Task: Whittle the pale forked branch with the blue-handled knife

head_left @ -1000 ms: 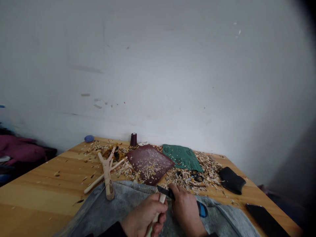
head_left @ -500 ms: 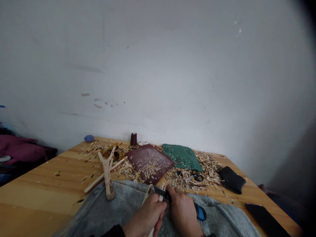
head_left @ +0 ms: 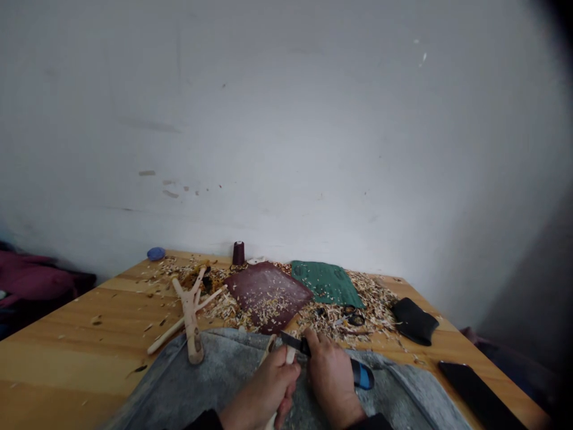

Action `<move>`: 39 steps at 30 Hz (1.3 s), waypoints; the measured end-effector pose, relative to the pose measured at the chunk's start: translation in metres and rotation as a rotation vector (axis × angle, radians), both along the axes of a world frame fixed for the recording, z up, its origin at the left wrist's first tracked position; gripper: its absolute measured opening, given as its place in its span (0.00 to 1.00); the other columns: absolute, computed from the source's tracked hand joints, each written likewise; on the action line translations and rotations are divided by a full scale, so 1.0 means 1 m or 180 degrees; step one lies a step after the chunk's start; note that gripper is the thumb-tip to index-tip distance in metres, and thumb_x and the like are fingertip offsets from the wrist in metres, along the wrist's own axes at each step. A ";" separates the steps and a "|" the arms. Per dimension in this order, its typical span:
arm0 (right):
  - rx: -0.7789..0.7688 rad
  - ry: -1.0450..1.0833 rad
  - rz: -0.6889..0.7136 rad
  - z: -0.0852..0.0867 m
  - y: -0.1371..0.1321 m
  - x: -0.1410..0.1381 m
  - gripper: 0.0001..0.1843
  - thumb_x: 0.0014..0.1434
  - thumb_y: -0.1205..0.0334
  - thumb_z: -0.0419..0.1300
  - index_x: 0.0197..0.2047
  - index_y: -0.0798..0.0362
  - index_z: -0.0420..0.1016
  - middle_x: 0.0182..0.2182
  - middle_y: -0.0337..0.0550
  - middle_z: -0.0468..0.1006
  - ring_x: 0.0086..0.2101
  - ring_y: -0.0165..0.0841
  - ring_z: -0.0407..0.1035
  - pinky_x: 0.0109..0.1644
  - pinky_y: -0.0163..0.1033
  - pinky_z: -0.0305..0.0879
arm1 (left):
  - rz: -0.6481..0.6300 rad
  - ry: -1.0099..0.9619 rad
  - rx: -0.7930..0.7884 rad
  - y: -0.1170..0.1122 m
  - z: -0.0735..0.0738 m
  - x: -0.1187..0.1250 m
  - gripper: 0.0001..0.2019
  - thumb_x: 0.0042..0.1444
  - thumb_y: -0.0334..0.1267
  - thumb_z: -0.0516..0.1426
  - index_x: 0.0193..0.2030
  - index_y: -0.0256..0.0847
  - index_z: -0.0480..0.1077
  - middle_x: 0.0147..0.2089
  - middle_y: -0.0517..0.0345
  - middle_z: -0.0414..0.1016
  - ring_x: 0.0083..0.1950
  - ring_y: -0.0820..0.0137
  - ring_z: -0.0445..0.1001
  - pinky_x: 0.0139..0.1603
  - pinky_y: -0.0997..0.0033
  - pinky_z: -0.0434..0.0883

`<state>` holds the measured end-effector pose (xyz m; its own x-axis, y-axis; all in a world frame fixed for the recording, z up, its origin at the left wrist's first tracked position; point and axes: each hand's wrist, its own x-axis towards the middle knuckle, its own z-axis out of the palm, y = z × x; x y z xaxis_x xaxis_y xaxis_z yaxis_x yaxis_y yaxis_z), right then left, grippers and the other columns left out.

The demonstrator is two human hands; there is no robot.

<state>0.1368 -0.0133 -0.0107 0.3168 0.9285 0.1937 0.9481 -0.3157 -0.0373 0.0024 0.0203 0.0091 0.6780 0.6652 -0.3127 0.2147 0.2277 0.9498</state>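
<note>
My left hand (head_left: 273, 382) is closed around a pale peeled piece of wood (head_left: 290, 355), whose upper ends stick out above the fist and whose lower end shows below it. In my right hand (head_left: 332, 375) is a knife (head_left: 363, 375) with a black and blue handle. Its dark blade (head_left: 292, 341) points left and lies across the tip of the wood, close to my left thumb. Beneath both hands spreads a grey cloth (head_left: 224, 364). To the left, a peeled forked branch (head_left: 191, 322) rests partly on that cloth.
Wood shavings (head_left: 371, 292) cover much of the wooden table (head_left: 58, 352). Among them lie a maroon sheet (head_left: 268, 292), a green sheet (head_left: 326, 282) and scissors (head_left: 356, 319). A thread spool (head_left: 239, 253) stands by the wall. A black curved piece (head_left: 415, 321) and a phone (head_left: 477, 391) lie right.
The view has turned slightly to the right, so the table things sit further left. The knife blade has shifted a little against the tip of the wood. Both grips stay the same.
</note>
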 end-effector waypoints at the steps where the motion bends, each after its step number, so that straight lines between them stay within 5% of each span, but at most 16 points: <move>1: -0.0001 0.0036 -0.0001 0.001 0.000 0.001 0.23 0.57 0.78 0.47 0.52 0.50 0.69 0.39 0.47 0.77 0.39 0.37 0.74 0.38 0.36 0.62 | -0.0001 -0.0054 -0.0039 0.000 -0.001 0.000 0.06 0.58 0.36 0.47 0.30 0.44 0.54 0.20 0.73 0.57 0.11 0.83 0.49 0.10 0.80 0.48; 8: 0.0001 0.0330 0.0071 0.005 -0.004 0.001 0.21 0.58 0.76 0.49 0.49 0.48 0.70 0.38 0.44 0.79 0.37 0.35 0.75 0.35 0.33 0.60 | -0.0168 -0.0231 -0.0369 0.002 -0.002 -0.002 0.04 0.53 0.37 0.50 0.33 0.45 0.55 0.20 0.73 0.59 0.10 0.82 0.48 0.09 0.80 0.46; 16: -0.0001 0.0360 0.0219 0.009 -0.006 -0.008 0.18 0.59 0.74 0.49 0.46 0.48 0.72 0.36 0.43 0.79 0.35 0.35 0.75 0.34 0.34 0.60 | 0.0003 0.0011 -0.0159 0.003 -0.003 0.000 0.05 0.54 0.30 0.44 0.31 0.44 0.54 0.20 0.72 0.57 0.10 0.82 0.48 0.08 0.80 0.47; 30: -0.0188 0.0306 0.0134 0.005 -0.003 -0.007 0.21 0.59 0.75 0.47 0.51 0.49 0.70 0.38 0.45 0.79 0.37 0.37 0.75 0.35 0.35 0.63 | -0.0001 0.0071 -0.0057 -0.001 -0.002 0.001 0.04 0.56 0.38 0.49 0.32 0.45 0.55 0.20 0.74 0.57 0.11 0.82 0.49 0.09 0.81 0.48; 39: 0.0006 -0.0009 -0.0035 -0.002 0.000 0.001 0.23 0.57 0.78 0.48 0.52 0.51 0.70 0.38 0.46 0.77 0.38 0.37 0.73 0.38 0.37 0.63 | -0.0104 -0.0080 -0.0055 -0.003 0.000 0.000 0.03 0.54 0.33 0.46 0.31 0.45 0.54 0.20 0.73 0.57 0.11 0.82 0.48 0.08 0.81 0.46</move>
<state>0.1375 -0.0135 -0.0125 0.3266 0.9246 0.1961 0.9447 -0.3261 -0.0353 0.0020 0.0176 0.0090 0.7070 0.6373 -0.3065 0.1983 0.2374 0.9510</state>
